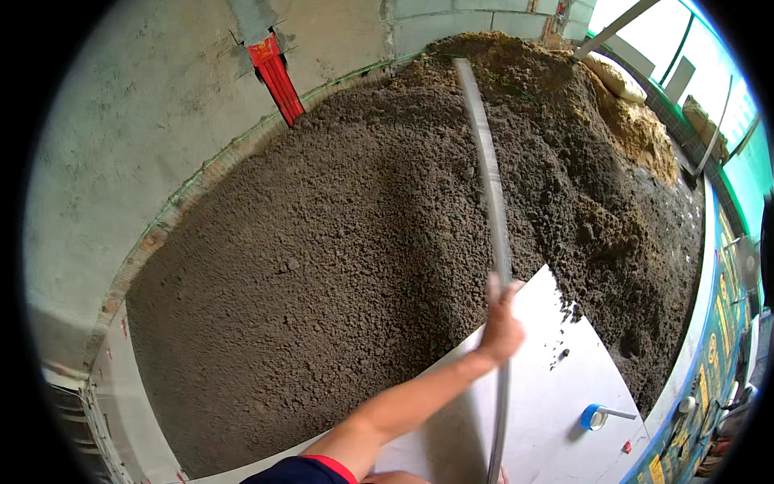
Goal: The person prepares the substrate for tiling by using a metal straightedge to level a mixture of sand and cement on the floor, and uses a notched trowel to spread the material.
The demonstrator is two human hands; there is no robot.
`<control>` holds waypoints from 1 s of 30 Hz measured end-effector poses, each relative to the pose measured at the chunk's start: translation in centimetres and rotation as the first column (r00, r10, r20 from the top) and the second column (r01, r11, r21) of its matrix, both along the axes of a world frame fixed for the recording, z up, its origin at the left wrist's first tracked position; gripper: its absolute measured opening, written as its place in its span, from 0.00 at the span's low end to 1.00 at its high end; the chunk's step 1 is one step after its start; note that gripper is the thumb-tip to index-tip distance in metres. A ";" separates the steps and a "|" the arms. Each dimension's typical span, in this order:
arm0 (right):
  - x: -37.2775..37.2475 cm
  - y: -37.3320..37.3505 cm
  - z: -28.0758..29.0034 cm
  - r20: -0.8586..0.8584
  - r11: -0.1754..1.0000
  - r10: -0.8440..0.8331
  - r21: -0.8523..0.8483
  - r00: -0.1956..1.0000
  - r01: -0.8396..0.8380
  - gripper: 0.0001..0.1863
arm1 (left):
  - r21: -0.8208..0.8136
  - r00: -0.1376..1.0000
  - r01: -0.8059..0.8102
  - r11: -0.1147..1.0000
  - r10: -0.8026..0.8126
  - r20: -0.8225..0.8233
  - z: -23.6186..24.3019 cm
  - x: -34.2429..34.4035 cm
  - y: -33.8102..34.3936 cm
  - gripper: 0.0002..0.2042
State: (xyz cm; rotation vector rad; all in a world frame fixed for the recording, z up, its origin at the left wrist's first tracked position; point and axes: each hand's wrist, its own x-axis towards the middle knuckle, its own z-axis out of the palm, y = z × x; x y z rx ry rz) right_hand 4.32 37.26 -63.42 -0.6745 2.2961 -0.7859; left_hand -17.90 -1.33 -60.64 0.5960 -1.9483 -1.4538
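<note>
A long grey metal straightedge (pixel 493 194) runs from the far side of the dark, crumbly mortar bed (pixel 322 242) to the lower edge of the view. My left hand (pixel 503 329) is closed around it near the middle, thumb and fingers on its sides. Only a sliver of my right hand (pixel 504 476) shows at the lower edge, against the bar's near part; it appears to grip there. Below the bar's near half lies a white board (pixel 556 371), a few crumbs scattered on it. To the left of the bar the mortar is mostly level.
Rough, heaped mortar (pixel 597 202) rises on the right, with yellowish sand (pixel 645 133) and a sack (pixel 617 77) behind. A blue-edged tape roll (pixel 594 417) sits on the board. Red channels (pixel 278 81) run down the grey wall (pixel 169 113). Printed blue sheeting (pixel 709 355) borders the right side.
</note>
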 end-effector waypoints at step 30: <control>6.3 -18.0 -1.9 0.127 0.998 -0.008 -0.063 0.992 0.016 0.34 | -0.018 0.978 -0.063 0.998 0.065 0.199 -3.8 4.2 -15.4 0.47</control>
